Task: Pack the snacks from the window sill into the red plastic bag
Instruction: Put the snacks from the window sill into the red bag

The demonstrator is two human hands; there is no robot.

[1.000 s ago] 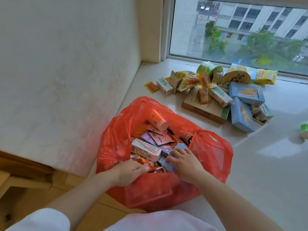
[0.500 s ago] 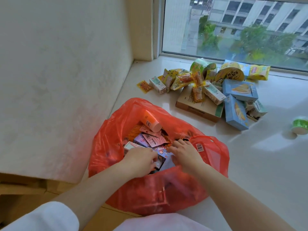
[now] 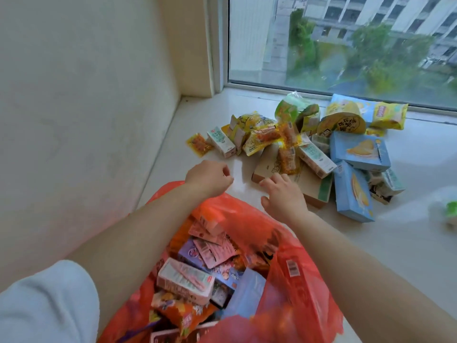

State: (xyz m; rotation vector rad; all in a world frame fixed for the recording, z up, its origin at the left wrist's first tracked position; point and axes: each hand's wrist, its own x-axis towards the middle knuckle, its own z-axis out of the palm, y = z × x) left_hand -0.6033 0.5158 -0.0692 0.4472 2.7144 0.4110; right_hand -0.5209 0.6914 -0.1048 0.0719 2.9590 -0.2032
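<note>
The red plastic bag (image 3: pixel 291 276) stands open at the near edge of the sill, holding a pink carton (image 3: pixel 184 280), pink sachets and other packs. Beyond it lies the snack pile: a brown cardboard box (image 3: pixel 311 186), two blue boxes (image 3: pixel 352 191), small white-green cartons (image 3: pixel 220 142), yellow wrappers (image 3: pixel 257 137) and a round yellow tub (image 3: pixel 341 125). My left hand (image 3: pixel 210 178) hovers past the bag's far rim, fingers curled, holding nothing. My right hand (image 3: pixel 284 194) is spread, fingertips at the near corner of the brown box.
A pale wall (image 3: pixel 86 107) closes the left side and the window glass (image 3: pixel 346 45) runs along the back. A green-and-white object (image 3: pixel 448 209) sits blurred at the right edge. Bare sill (image 3: pixel 408 243) stretches right of the bag.
Both hands have come out of the bag and moved forward toward the snack pile. The view has tilted closer, so the bag now fills the bottom of the frame.
</note>
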